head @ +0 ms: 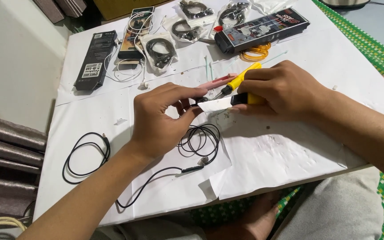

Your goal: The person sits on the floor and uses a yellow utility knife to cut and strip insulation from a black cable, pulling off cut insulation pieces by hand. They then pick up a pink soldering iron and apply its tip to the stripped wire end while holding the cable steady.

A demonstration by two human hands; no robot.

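Cable coils (199, 141) beneath hands, bare paper (290, 151) rightward

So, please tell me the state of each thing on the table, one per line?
Left hand: pinching a black earphone cable.
Right hand: gripping a yellow utility knife, blade out.
Yellow screwdriver: lying under the right hand.
Black boxes: closed.
Bagged cables: coiled, sealed.

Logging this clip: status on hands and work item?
Left hand pinching black earphone cable. Right hand gripping yellow utility knife, blade at cable end. Yellow-handled tool lying just behind.
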